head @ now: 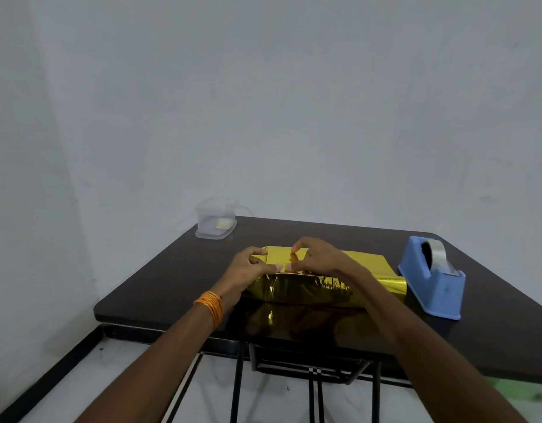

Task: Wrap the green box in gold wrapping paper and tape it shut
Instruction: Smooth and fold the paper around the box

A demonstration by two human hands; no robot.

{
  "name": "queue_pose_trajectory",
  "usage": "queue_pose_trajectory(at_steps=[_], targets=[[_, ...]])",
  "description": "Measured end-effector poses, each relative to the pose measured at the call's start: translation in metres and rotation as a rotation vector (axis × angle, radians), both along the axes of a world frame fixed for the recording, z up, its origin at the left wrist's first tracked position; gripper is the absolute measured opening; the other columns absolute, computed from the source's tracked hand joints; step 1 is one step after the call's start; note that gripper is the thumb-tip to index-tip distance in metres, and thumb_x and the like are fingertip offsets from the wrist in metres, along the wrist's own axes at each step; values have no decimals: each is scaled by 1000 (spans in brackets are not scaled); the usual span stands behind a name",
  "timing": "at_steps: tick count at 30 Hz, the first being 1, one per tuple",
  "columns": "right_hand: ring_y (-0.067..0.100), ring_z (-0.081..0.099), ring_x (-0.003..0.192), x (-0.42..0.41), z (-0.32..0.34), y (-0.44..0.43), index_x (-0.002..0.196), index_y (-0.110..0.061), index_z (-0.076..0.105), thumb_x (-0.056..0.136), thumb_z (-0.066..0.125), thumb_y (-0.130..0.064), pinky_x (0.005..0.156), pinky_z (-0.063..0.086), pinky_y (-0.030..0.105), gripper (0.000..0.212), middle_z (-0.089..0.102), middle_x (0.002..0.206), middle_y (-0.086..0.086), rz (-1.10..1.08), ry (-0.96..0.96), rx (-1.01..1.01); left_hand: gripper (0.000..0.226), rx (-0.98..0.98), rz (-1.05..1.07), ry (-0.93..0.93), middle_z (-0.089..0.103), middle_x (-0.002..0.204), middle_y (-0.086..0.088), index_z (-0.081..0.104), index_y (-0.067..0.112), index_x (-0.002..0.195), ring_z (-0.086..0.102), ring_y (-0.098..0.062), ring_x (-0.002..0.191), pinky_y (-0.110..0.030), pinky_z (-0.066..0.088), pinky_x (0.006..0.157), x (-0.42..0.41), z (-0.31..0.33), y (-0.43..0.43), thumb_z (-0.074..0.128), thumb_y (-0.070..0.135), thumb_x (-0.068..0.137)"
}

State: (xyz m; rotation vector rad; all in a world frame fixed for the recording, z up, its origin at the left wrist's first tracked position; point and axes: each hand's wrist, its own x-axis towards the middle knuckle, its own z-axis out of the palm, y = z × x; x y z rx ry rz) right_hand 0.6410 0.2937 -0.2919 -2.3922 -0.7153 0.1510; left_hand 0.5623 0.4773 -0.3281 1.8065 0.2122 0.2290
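A: On the table (pixel 160 279): gold paper (pixel 364 261) hides the box; left hand (pixel 251 265) and right hand (pixel 317 257) both pinch its top seam.
B: Risk: no tape visible. Letting go for the dispenser (pixel 431 279) could spring it open.

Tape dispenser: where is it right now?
Head view: the blue tape dispenser stands on the right side of the dark table, close beside the right end of the gold wrapping paper.

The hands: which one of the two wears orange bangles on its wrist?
The left hand: orange bangles circle its wrist, while the wrist of the right hand is bare. Both hands hold the gold paper.
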Motion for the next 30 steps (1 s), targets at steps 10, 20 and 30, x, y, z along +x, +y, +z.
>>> queue_pose_trajectory(at_steps=[10, 20, 30], targets=[[16, 67, 87, -27, -2, -19, 121, -20, 59, 91, 70, -19, 77, 52, 34, 32, 70, 89, 3, -3, -85, 190, 29, -141, 37, 92, 56, 127, -4, 68, 23, 113, 49, -27, 120, -47, 43, 104, -5, 9, 2, 65, 12, 86], [4, 61, 66, -91, -37, -52, 112, -27, 69, 94, 67, -30, 56, 44, 17, 19, 63, 69, -11, -254, -424, 327, 26, 355, 179, -295, 64, 113, -2, 61, 14, 121, 60, -19, 104, -33, 49, 85, 15, 31, -15, 59, 22, 96], [12, 61, 84, -49, -50, -63, 105, -27, 61, 99, 56, -33, 72, 49, 27, 10, 63, 91, -1, -261, -205, 488, 62, 845, -120, -12, 47, 64, -4, 41, 13, 60, 44, -20, 62, -33, 36, 64, 56, 41, -23, 36, 62, 98]])
